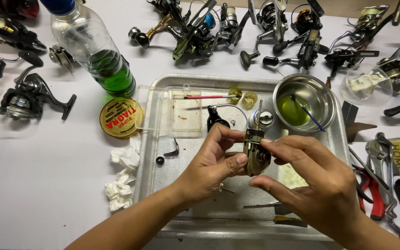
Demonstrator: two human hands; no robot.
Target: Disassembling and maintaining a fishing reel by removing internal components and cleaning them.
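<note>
Centrally, left hand (209,164) and right hand (311,180) both close on one reel body (255,153), held upright above the tray (163,185).

- Left hand: thumb and fingers pinch the body's left flank.
- Right hand: fingertips narrow on its right side and top, near the shaft.
- Reel body: olive-grey, small, rigid; likely fairly light, possibly greasy and so slippery. Thin shaft looks the weak point; the casing flanks seem the safest hold.
- Tray: dull metal, shallow; loose small parts, a clear box (177,111) far left, a screwdriver (274,220) near.
- Bowl (322,92): steel, green liquid, a brush in it, far right corner of tray.
- Table (38,185): white. Bottle (93,46) with green liquid and round tin (121,118) left; crumpled tissue (123,178) beside tray; pliers (371,194) right; many reels (28,97) along the far edge.
</note>
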